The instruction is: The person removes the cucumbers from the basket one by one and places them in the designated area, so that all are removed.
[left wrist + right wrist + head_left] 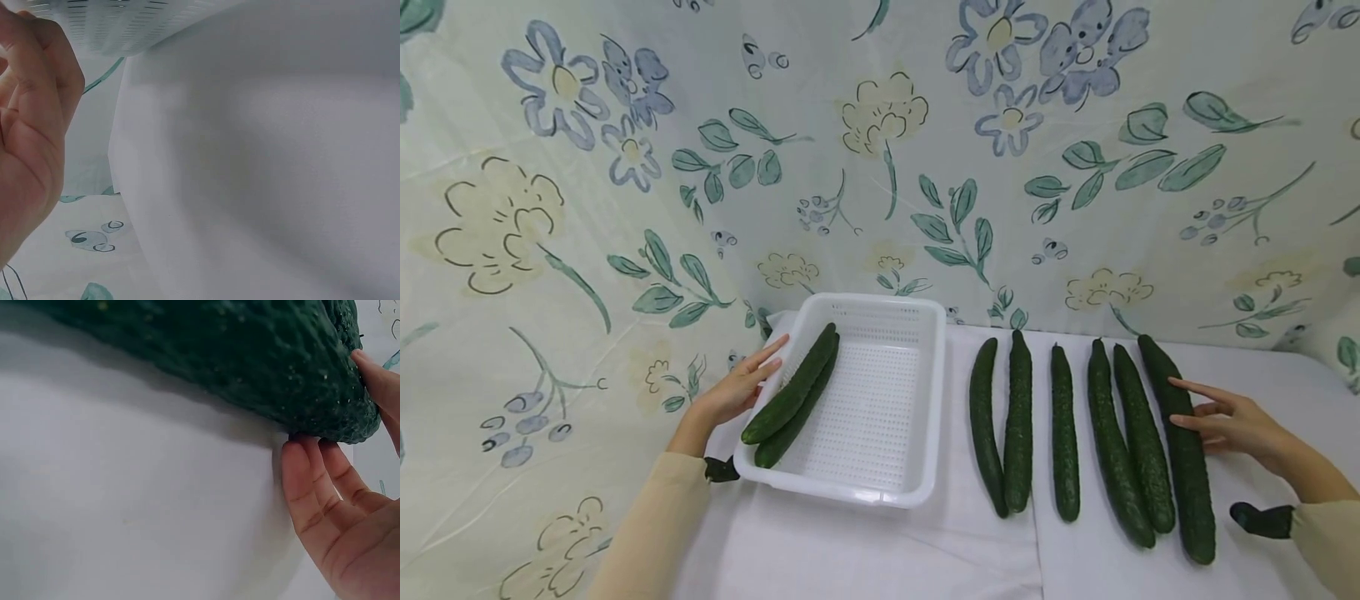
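Observation:
My left hand (735, 390) is at the left side of a white plastic basket (938, 400), its fingers holding the rim. In the left wrist view that hand (31, 119) is bent beneath the slotted basket wall (119, 25). Two dark green cucumbers (793, 396) lie slanted along the basket's left side. At the far right, my right hand (1240, 425) grips the rightmost cucumber (1191, 492) around its upper half. Close up in the right wrist view, fingertips (297, 456) touch its underside, with another finger on the opposite side of the cucumber (250, 369).
Between basket and right hand, several more cucumbers (1063, 433) lie lengthwise on the white cloth-covered table (970, 558). Two of them (1018, 425) are closest to the basket. A flower-patterned cloth (880, 167) hangs behind the table and along its left side.

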Available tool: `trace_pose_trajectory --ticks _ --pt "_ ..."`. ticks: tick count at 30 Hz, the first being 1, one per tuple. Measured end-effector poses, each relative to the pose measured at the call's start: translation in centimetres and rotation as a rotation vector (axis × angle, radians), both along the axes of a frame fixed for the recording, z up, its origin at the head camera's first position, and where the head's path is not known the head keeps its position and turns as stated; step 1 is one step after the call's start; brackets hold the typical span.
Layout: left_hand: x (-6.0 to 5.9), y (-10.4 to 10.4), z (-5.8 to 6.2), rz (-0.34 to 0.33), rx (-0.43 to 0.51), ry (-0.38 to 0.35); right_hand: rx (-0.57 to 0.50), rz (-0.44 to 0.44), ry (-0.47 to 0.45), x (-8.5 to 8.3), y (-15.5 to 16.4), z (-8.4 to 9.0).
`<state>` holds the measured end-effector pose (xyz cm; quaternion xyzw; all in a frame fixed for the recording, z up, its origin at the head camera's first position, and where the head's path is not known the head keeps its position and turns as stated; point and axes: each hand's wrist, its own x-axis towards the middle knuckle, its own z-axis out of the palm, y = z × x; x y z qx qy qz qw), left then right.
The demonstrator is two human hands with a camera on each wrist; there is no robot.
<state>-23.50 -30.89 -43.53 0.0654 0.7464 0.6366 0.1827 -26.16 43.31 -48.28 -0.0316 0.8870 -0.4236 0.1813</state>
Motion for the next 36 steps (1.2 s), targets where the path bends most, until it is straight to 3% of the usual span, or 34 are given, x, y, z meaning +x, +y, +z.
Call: trace_pose_trajectory --ticks 21,30,36 --pt "-0.1 -0.1 -0.2 0.009 0.007 0.007 0.016 -0.033 0.063 -0.1 -0.7 0.7" --pt "-0.7 -0.6 -1.3 0.015 -0.019 0.033 -0.028 -0.093 0.203 -0.5 -1.5 3.6" --pt "-0.2 -0.1 -0.1 -0.007 0.008 0.005 -0.140 -0.084 0.264 -1.0 -3.3 5.9"
